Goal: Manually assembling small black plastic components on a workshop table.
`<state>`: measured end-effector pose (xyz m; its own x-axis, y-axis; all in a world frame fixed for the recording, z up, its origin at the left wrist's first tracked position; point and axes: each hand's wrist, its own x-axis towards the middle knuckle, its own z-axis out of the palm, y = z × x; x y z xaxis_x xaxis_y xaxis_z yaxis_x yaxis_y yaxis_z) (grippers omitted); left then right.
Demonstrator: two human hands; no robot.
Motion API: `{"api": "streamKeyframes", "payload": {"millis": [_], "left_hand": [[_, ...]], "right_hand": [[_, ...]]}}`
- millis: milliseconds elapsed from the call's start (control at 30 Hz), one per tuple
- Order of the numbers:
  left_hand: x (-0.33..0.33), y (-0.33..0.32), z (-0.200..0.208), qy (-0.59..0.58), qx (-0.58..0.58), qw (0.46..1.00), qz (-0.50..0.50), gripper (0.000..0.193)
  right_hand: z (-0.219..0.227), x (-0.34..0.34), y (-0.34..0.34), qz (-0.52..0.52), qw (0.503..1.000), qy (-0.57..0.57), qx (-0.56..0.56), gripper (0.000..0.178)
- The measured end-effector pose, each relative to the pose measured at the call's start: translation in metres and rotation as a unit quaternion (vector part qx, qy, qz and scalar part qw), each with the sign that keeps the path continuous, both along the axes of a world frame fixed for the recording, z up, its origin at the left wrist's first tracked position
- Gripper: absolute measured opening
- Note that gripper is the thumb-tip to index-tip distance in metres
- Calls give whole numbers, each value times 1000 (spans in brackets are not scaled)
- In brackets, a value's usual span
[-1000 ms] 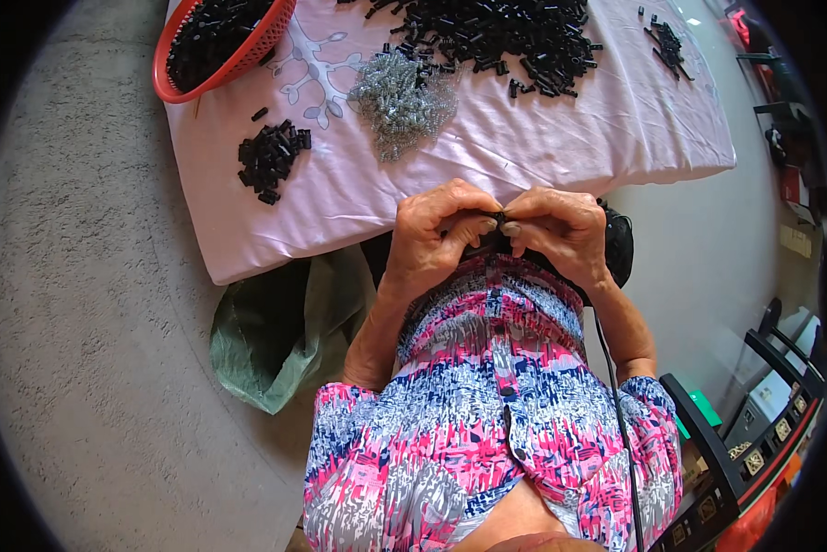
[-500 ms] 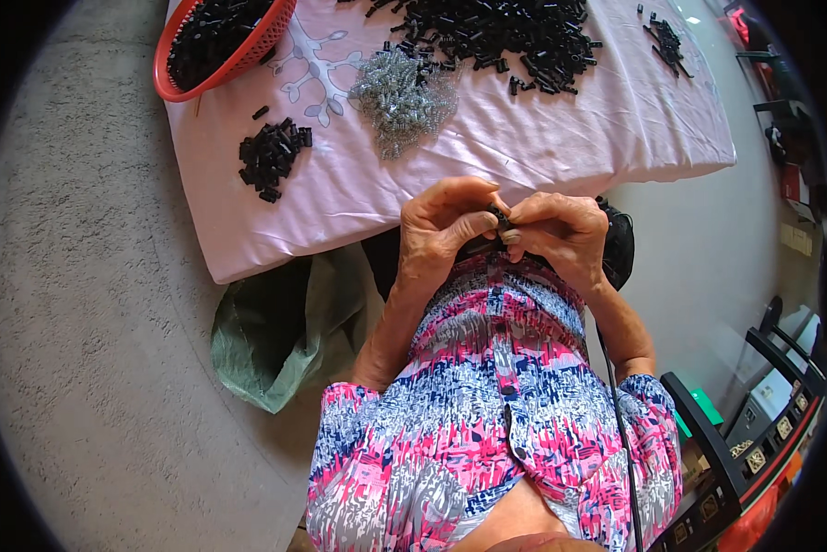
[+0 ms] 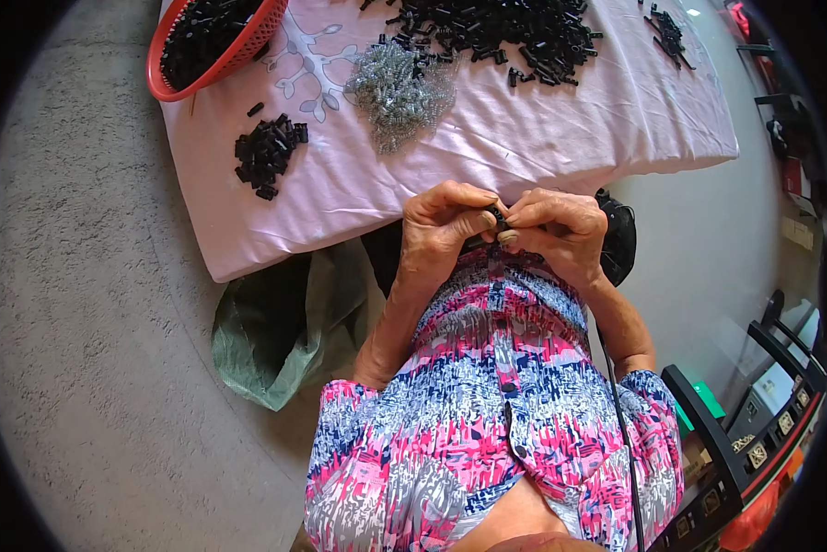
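My left hand (image 3: 441, 225) and my right hand (image 3: 560, 230) meet just off the near edge of the pink-covered table (image 3: 340, 216). Pinched between the fingertips of both is a small black cylindrical part (image 3: 498, 217), mostly covered by the fingers. Beyond them on the cloth lies a heap of small clear and silvery springs or coil-like pieces (image 3: 399, 97). Left of that is a little pile of short black tubes (image 3: 268, 155). A much larger heap of black parts (image 3: 514, 37) spreads across the far side.
A red plastic basket (image 3: 169, 87) of black parts stands at the table's far left corner. A few thin black pieces (image 3: 668, 39) lie at the far right. Below the table's left edge hangs an opened green woven sack (image 3: 275, 368). Dark wooden furniture (image 3: 708, 442) stands at right.
Both hands keep their pinch at nearly the same spot, with slight finger movement around the black part. The view has shifted a little; the piles look the same.
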<state>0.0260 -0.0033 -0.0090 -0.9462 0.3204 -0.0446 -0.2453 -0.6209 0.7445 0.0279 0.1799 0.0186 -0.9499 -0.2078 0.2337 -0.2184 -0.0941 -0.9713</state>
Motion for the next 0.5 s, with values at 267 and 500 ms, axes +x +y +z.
{"api": "streamKeyframes", "payload": {"millis": [267, 500], "left_hand": [[5, 4, -1, -88, 108, 990, -38, 16], [-2, 5, 1, -125, 149, 977, -89, 31]], "right_hand": [[7, -6, -1, -59, 986, 108, 117, 39], [6, -19, -2, 17, 970, 205, 131, 46]]}}
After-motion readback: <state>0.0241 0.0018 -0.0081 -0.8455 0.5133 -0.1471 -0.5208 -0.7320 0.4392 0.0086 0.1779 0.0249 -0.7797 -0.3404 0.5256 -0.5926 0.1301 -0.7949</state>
